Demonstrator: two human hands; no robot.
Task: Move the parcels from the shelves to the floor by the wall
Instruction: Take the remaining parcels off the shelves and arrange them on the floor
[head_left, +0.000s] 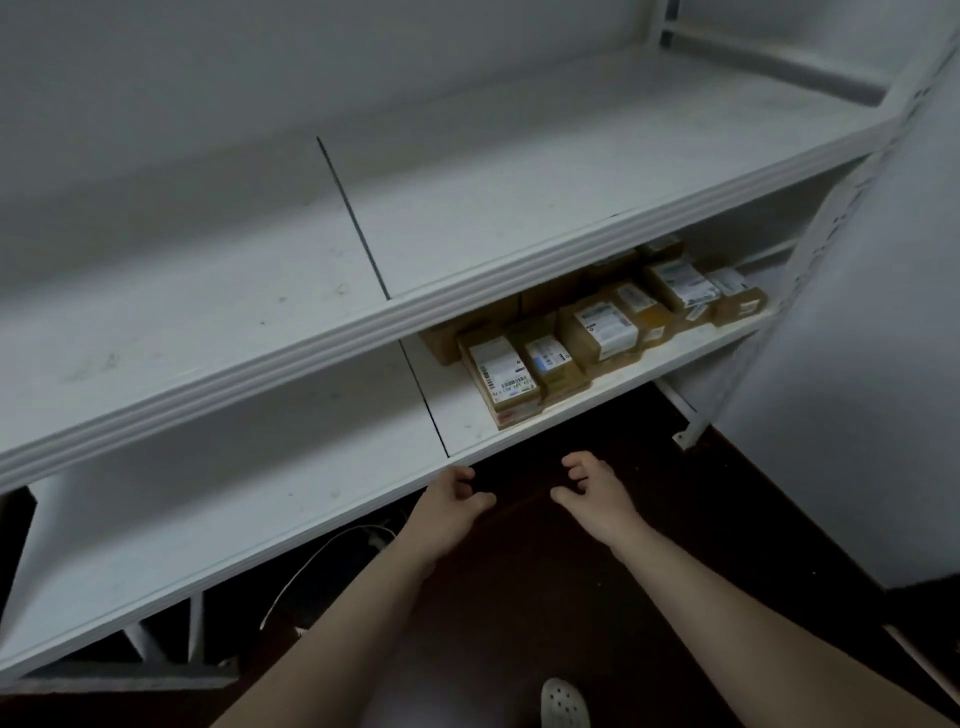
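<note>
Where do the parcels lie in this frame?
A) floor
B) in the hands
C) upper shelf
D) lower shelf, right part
D: the brown labelled parcels sit on the lower shelf, right of its seam; the upper shelf bears none, and the left hand and right hand hold nothing.

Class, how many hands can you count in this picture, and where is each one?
2. The left hand is at the lower shelf's front edge; the right hand is beside it, in front of the parcels. Neither holds anything.
</note>
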